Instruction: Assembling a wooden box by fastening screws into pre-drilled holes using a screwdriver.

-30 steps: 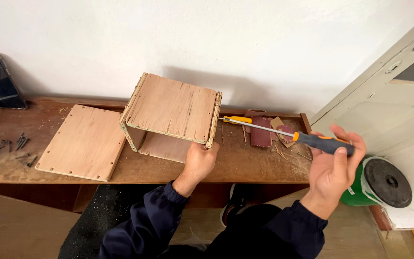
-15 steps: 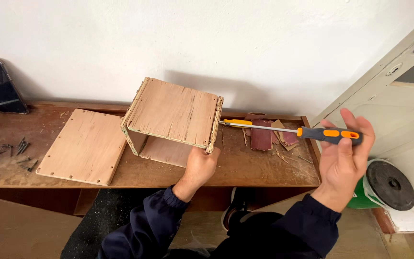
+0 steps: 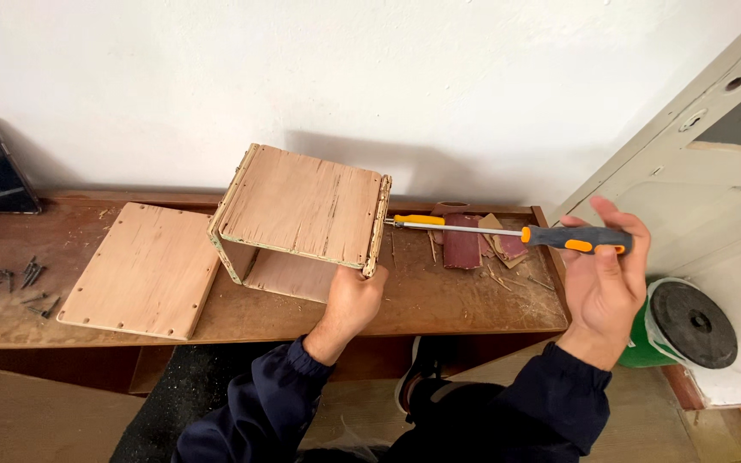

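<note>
Steadying an open plywood box [image 3: 302, 206] tilted on the wooden bench [image 3: 473, 300] with the left hand [image 3: 352, 302] clamped on its corner, a person's loosely curled right hand [image 3: 604, 279] levels a screwdriver [image 3: 508, 232] at its side edge, where the tip apparently needs seating on a screw.

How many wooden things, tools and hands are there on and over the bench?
Wooden things: 2, the box and the loose board.
Tools: 1, the screwdriver.
Hands: 2, the left hand on the box and the right hand holding the screwdriver.
Total: 5.
The dark screws are too small to count.
</note>
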